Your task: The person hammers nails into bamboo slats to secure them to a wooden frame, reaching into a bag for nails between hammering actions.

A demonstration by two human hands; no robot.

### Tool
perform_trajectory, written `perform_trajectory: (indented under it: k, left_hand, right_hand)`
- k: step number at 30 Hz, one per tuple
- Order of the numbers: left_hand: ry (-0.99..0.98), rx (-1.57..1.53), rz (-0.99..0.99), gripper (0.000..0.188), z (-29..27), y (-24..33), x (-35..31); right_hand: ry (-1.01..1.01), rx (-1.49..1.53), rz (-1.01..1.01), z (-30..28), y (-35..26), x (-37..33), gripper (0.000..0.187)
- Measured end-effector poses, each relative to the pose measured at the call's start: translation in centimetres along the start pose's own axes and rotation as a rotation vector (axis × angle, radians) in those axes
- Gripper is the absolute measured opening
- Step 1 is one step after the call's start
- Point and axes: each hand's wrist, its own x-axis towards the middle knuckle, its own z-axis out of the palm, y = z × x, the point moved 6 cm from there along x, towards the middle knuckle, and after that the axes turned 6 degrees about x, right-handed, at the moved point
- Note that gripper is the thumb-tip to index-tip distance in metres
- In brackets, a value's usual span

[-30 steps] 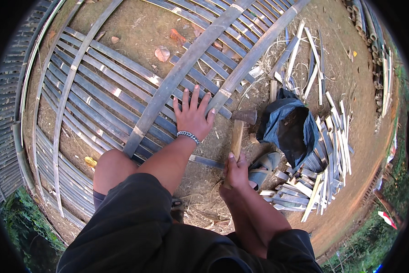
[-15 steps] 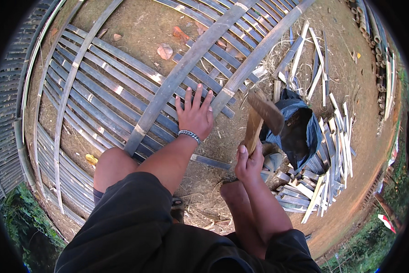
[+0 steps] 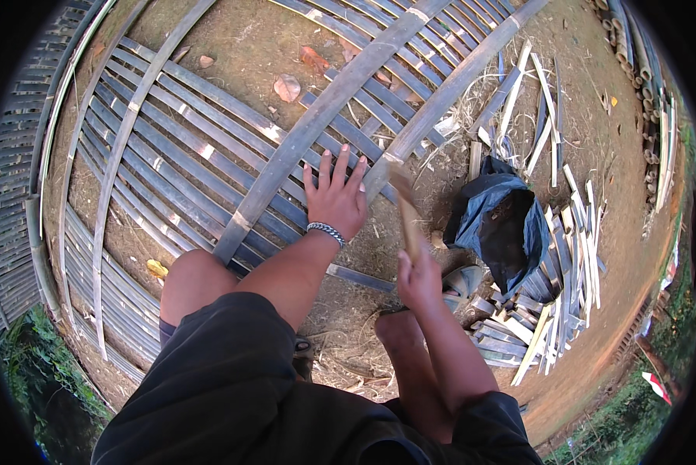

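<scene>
My left hand (image 3: 337,198) lies flat with fingers spread on the dark split-bamboo slats (image 3: 185,159) of a lattice panel, a chain bracelet on its wrist. It is just right of a long bamboo crosspiece (image 3: 305,128). In my right hand (image 3: 420,280) is the wooden handle of a hammer-like tool (image 3: 410,217). The tool's head is smeared by motion and appears by the lower end of a second crosspiece (image 3: 449,101). Whether it touches the bamboo I cannot tell.
Right of the tool, a dark blue plastic bag (image 3: 487,221) stands open. Short split bamboo pieces (image 3: 534,318) are heaped beside it. Pale strips (image 3: 546,105) lie on the soil farther off. Bamboo poles (image 3: 644,70) are stacked at the far right. Another slatted panel (image 3: 15,170) is at the left.
The tool in my right hand has swung left and away from the bag, toward the second crosspiece's end. My left hand keeps its place on the slats.
</scene>
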Motion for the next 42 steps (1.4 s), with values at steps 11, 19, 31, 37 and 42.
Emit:
perform_trajectory:
  k: [11,19,31,37,42]
  left_hand:
    - [0.000,-0.002,0.000,0.055,-0.1,-0.2,0.0]
    - [0.019,-0.014,-0.002,0.055,-0.2,-0.2,0.0]
    - [0.010,-0.019,-0.001,0.058,0.0,-0.3,0.0]
    - [-0.024,-0.015,-0.003,0.060,0.0,-0.6,-0.2]
    - [-0.026,-0.023,-0.006,0.061,-0.1,-0.4,-0.2]
  right_hand:
    - [-0.152,-0.090,0.259,0.9,0.0,0.5,0.051]
    - [0.042,0.238,-0.065,1.5,2.7,-1.5,0.056]
    - [-0.031,0.062,-0.022,2.3,2.9,-1.3,0.039]
    - [-0.157,-0.104,0.217,2.1,1.2,1.1,0.037]
    - [0.100,0.108,0.006,0.5,0.7,-0.3,0.037]
